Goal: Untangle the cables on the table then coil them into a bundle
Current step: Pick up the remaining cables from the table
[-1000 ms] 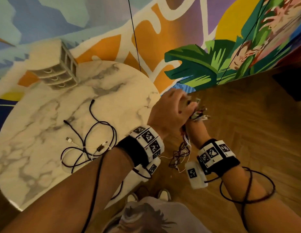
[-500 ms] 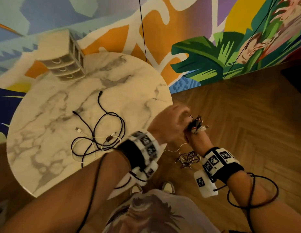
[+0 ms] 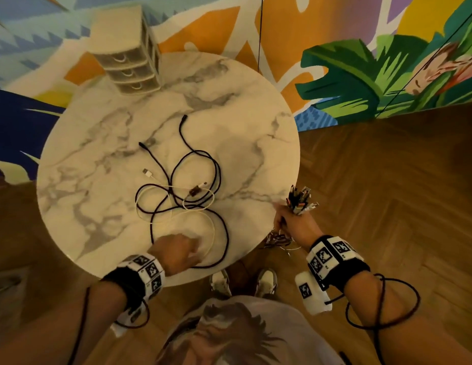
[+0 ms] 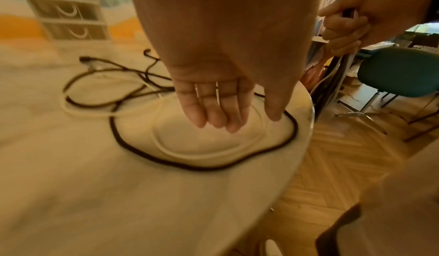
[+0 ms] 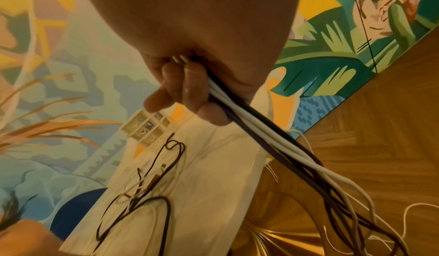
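The right hand (image 3: 295, 222) was clenched around a bunch of cables (image 5: 256, 128) beside the table (image 3: 256, 106) edge, plug ends up and the rest trailing floorward, probably to keep the sorted ones together. The left hand (image 4: 213, 98), fingers loose and holding nothing, hovered over the white cable (image 4: 202, 151) and black cable (image 4: 166, 161) lying tangled beneath it, apparently reaching for one.
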